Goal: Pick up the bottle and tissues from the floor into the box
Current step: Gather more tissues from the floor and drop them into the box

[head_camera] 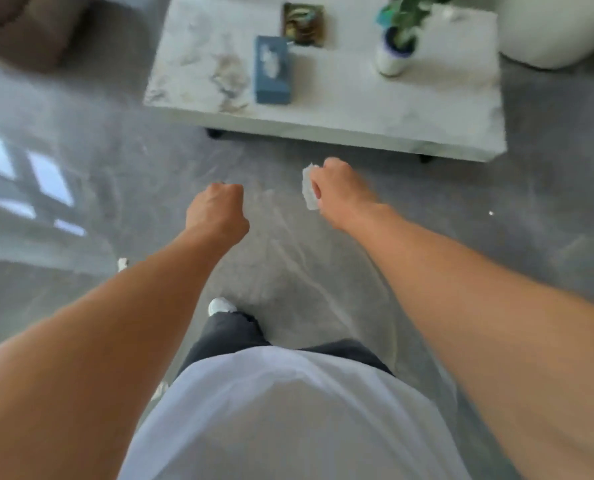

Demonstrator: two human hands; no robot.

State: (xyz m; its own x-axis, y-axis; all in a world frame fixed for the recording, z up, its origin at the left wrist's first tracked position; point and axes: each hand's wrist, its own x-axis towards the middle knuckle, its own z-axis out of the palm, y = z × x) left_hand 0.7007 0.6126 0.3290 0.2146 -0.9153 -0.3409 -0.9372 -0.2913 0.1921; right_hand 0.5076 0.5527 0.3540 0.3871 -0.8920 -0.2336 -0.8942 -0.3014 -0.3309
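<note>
Bright daylight, motion blur, floor (81, 209) glare

A low white marble table (340, 109) stands on the glossy grey floor (81, 140). On it are 1 blue tissue box (273, 71), 1 small square tray (303, 24) just behind it, and 1 potted plant (394, 53) in a white vase, well apart to the right. A brown cushion (36, 32) lies at the top left and a white rounded object (558, 29) at the top right.

Both bare arms stretch forward: left hand (217, 211), a closed fist, points toward 1 o'clock; right hand (337, 187), toward 11 o'clock, grips a crumpled tissue (308, 188).
</note>
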